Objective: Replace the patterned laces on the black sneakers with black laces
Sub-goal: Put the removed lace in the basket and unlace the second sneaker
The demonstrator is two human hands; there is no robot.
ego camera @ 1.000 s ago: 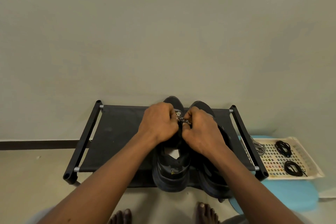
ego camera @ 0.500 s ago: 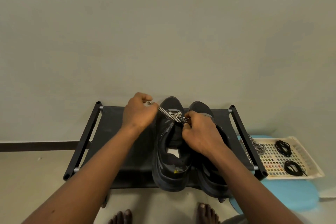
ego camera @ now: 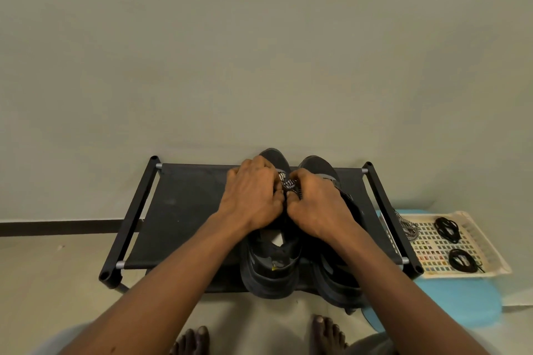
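Against a plain grey wall, low black fabric shoe rack (ego camera: 184,210) bearing two black sneakers (ego camera: 269,265), left hand (ego camera: 251,196) and right hand (ego camera: 320,204) both pinching black-and-white patterned lace (ego camera: 290,184) between them over left shoe's toe-end eyelets.

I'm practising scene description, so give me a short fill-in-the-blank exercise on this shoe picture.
1. Both hands, left hand and right hand, work on the ____ sneaker.
2. The lace between the fingers is ____.
3. The tray holds ____ black lace bundles.

Answers: left; patterned; two
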